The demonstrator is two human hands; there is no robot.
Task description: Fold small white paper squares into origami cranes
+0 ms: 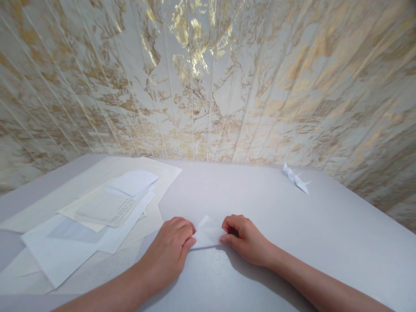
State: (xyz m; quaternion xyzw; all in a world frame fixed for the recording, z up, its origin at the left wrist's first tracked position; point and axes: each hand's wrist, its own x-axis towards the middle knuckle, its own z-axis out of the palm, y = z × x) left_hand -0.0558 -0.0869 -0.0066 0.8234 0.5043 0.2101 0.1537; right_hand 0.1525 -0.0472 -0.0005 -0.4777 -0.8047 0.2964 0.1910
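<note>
In the head view, a small folded white paper (208,236) is sitting between the two hands, low and near the middle; take it as the centre of the clock. A flap on it is pointing up toward twelve, and its long straight edge is facing six. The left hand (173,240), at nine o'clock, is pinching the paper's left end between thumb and curled fingers. The right hand (248,240), at three, is holding the right end with thumb and fingertips, its fingers forming a rounded hollow. Bare forearms are reaching in from eight and four.

Out toward ten, a loose pile of papers (87,242) is spreading across the pale table (325,242), with a sheet of writing (107,209) lying on it and smaller white pieces (134,182) resting at its far side. At two o'clock, some little paper birds (301,185) are standing close together near the table's far edge. Around twelve, a gold-and-white patterned backdrop (208,95) is rising behind the table.
</note>
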